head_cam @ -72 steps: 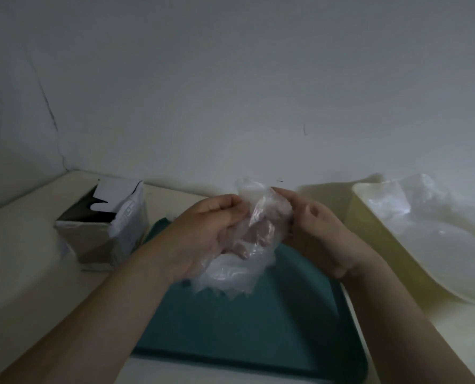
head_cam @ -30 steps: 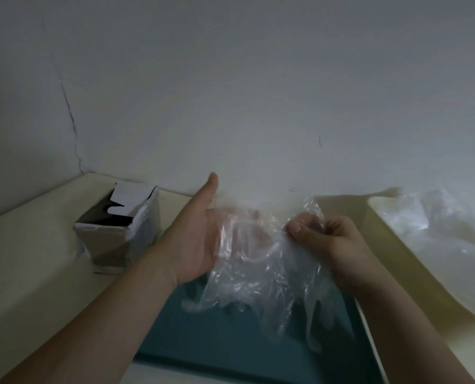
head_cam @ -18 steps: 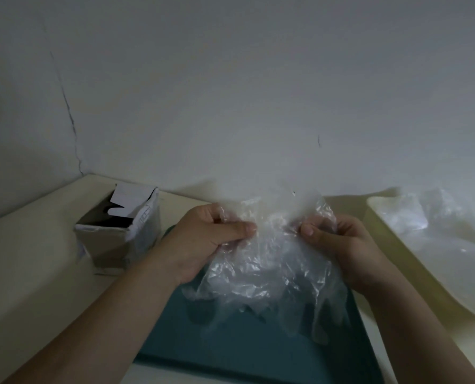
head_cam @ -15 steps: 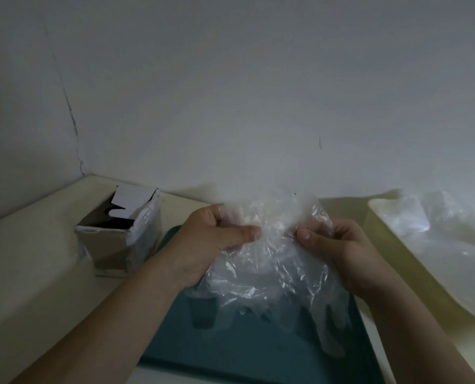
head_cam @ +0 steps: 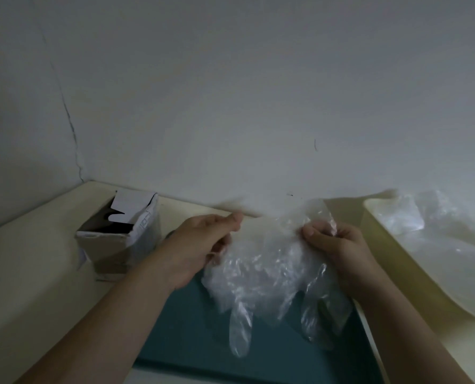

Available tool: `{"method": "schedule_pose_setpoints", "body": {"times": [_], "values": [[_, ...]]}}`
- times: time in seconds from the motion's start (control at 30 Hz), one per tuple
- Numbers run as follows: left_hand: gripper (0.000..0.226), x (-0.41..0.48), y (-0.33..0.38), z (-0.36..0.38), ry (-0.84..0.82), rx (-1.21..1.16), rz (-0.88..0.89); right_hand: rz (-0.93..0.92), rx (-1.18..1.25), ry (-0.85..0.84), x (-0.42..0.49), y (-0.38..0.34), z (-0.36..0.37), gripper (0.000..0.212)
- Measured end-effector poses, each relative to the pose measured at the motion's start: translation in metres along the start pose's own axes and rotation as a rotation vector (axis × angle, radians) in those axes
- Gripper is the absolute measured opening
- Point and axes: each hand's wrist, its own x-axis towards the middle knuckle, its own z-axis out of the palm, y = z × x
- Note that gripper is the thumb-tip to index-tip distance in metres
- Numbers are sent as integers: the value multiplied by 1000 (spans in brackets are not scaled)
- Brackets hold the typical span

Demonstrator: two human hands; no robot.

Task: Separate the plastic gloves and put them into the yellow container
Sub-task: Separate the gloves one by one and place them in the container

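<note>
While left hand (head_cam: 200,245) and right hand (head_cam: 338,245) pinch them, plastic gloves (head_cam: 264,273) hang between.

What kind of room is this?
Probably a plain work corner indoors: a cream table against a cracked white wall, with an open cardboard box, a teal tray and a yellow container.

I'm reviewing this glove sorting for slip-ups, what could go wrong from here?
The left hand and right hand both pinch the plastic gloves at the top edge; the clingy film may stay stuck in layers, or tear if pulled hard. Their loose ends dangle over the teal tray, so a slipped glove would likely land there, not in the yellow container.
</note>
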Motion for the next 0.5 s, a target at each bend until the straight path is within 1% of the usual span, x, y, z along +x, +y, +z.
{"method": "schedule_pose_setpoints", "body": {"times": [0.03, 0.07, 0.13, 0.17, 0.2, 0.27, 0.3, 0.33, 0.37, 0.43, 0.5], "values": [[52, -1, -2, 3, -11, 47, -12, -13, 8, -59, -2, -2, 1, 11], [55, -3, -4, 6, -15, 94, -16, -23, 26, -117, -3, -4, 1, 14], [52, -6, -9, 14, -8, 158, -16, -31, 90, -226, -4, -5, 2, 36], [49, -6, -11, 17, -8, 158, -18, -24, 127, -276, -3, -6, 2, 43], [45, -5, -13, 20, -21, 144, -28, -22, 165, -329, -3, -6, 2, 44], [23, -1, -18, 22, -72, 115, -34, -14, 229, -412, -3, -6, 3, 42], [11, -2, -18, 23, -91, 95, -27, -3, 250, -421, -4, -7, 5, 42], [4, -2, -16, 22, -98, 78, -14, 5, 264, -418, -4, -7, 5, 44], [2, -3, -14, 22, -102, 63, 7, 10, 277, -415, -4, -6, 5, 45], [12, -4, -8, 20, -77, 80, 50, 29, 323, -397, -4, -7, 3, 45], [31, -4, -6, 20, -38, 165, 58, 60, 408, -409, -3, -8, -1, 45]]}}
